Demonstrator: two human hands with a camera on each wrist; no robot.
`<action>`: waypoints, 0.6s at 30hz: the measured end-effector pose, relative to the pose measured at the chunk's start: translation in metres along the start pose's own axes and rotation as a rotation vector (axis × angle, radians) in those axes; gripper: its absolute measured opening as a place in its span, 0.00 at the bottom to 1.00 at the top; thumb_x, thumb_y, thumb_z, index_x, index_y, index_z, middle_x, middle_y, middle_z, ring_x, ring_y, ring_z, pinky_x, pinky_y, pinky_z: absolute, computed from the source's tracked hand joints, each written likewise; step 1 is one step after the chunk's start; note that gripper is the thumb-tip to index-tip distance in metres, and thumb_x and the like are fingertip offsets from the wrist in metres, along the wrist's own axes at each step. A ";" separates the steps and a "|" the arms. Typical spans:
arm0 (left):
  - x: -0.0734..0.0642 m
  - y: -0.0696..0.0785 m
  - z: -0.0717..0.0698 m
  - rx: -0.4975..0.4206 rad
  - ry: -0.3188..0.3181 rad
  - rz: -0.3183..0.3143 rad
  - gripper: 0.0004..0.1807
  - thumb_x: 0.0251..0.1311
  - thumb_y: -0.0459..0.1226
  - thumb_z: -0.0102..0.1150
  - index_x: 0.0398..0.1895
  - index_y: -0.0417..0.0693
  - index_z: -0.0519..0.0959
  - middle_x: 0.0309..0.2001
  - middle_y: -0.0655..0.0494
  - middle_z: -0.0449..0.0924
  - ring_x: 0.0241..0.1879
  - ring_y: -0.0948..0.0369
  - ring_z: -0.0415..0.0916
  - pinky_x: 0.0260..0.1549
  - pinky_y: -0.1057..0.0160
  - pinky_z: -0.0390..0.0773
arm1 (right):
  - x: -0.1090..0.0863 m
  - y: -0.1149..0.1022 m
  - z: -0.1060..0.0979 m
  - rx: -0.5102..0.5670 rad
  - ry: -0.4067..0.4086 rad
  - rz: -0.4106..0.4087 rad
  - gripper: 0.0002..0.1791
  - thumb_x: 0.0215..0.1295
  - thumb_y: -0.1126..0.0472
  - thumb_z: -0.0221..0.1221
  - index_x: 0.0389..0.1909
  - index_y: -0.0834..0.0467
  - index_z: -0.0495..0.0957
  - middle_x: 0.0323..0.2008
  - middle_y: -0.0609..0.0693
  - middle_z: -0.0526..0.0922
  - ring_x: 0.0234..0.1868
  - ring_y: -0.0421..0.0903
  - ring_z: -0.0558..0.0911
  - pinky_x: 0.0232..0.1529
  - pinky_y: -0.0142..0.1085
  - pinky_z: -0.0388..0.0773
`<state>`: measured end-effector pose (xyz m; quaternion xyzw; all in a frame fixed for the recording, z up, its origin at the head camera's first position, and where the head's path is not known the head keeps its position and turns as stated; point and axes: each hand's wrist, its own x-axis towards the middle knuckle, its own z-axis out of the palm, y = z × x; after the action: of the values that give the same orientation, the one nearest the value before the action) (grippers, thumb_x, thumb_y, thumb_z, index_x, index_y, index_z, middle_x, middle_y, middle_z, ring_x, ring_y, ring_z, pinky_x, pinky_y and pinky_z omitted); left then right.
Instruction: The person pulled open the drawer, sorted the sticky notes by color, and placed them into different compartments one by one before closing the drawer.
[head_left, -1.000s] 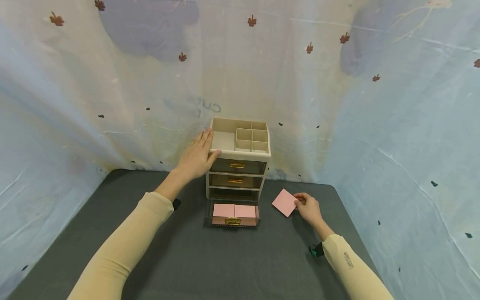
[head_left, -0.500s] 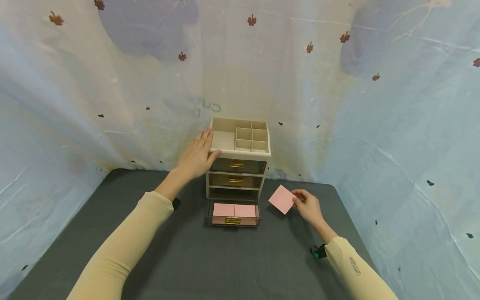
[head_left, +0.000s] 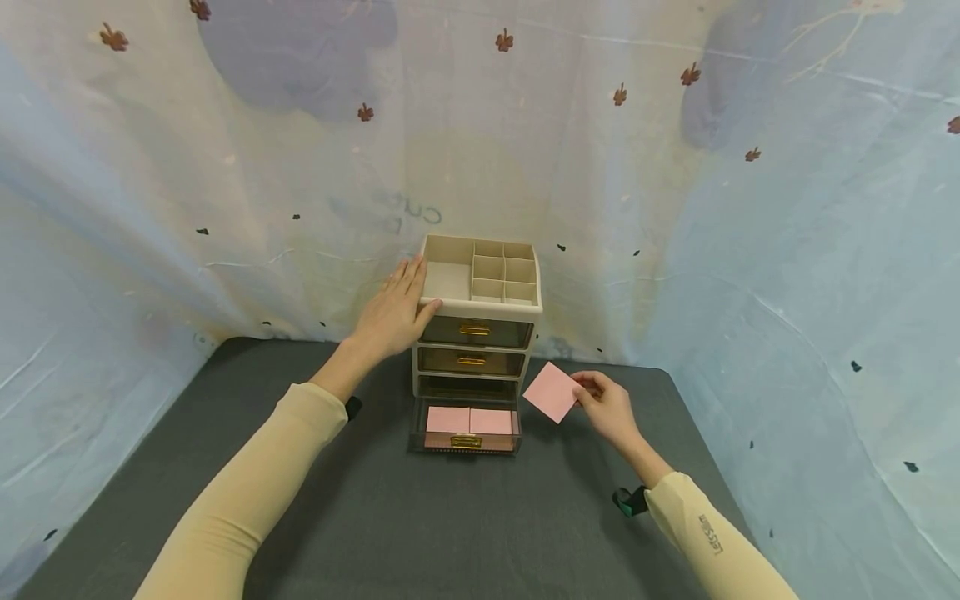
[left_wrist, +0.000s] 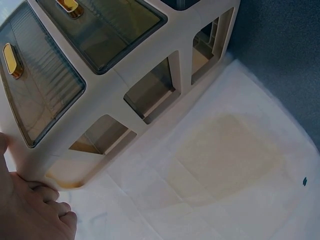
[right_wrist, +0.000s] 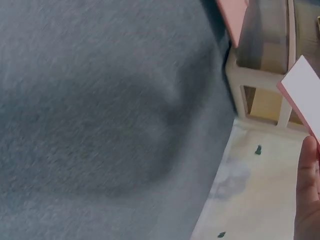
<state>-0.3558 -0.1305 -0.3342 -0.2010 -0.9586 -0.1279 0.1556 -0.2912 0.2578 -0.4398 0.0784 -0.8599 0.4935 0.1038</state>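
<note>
A cream desktop drawer organizer with smoky drawer fronts and gold handles stands at the table's back. My left hand rests along its upper left edge, fingers straight and thumb at the front corner; the left wrist view shows this hand at the cabinet's corner. The bottom drawer is pulled out, with two pink sticky note pads side by side inside. To the right of that drawer, my right hand pinches another pink sticky note pad by its corner. Its pale underside shows in the right wrist view.
A patterned cloth hangs behind and beside the dark grey table. On top of the organizer is a tray divided into one large and several small compartments. The two upper drawers are closed.
My right hand has carried the sticky note pad a little left and away from me, up off the table toward the pulled-out drawer. The left hand and organizer stay put.
</note>
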 end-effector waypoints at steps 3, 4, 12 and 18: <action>0.000 -0.001 0.000 0.000 0.001 0.000 0.44 0.82 0.58 0.34 0.84 0.37 0.41 0.85 0.42 0.35 0.83 0.47 0.31 0.80 0.45 0.45 | 0.001 -0.006 0.003 0.022 -0.004 -0.004 0.12 0.75 0.70 0.59 0.55 0.69 0.81 0.44 0.66 0.85 0.40 0.61 0.87 0.37 0.30 0.85; 0.000 -0.001 0.000 -0.001 0.001 0.001 0.44 0.82 0.58 0.34 0.84 0.36 0.41 0.85 0.42 0.35 0.83 0.47 0.31 0.80 0.45 0.45 | 0.001 -0.007 0.005 0.031 -0.007 -0.005 0.12 0.75 0.70 0.59 0.55 0.69 0.81 0.44 0.66 0.85 0.40 0.61 0.87 0.37 0.30 0.85; -0.001 -0.001 0.000 -0.005 -0.013 -0.002 0.44 0.82 0.59 0.34 0.84 0.37 0.40 0.85 0.43 0.33 0.83 0.48 0.29 0.80 0.46 0.41 | 0.002 -0.020 0.019 0.079 -0.029 -0.035 0.12 0.75 0.69 0.60 0.55 0.69 0.81 0.45 0.65 0.85 0.42 0.63 0.86 0.38 0.29 0.85; -0.002 0.000 -0.001 0.009 -0.008 0.005 0.44 0.82 0.59 0.32 0.84 0.36 0.39 0.84 0.41 0.35 0.83 0.45 0.32 0.80 0.43 0.45 | 0.003 -0.027 0.032 0.093 -0.053 -0.055 0.12 0.74 0.70 0.61 0.55 0.67 0.82 0.45 0.63 0.85 0.41 0.59 0.87 0.38 0.31 0.85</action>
<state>-0.3541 -0.1312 -0.3341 -0.2031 -0.9594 -0.1224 0.1527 -0.2910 0.2168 -0.4326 0.1196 -0.8361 0.5277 0.0909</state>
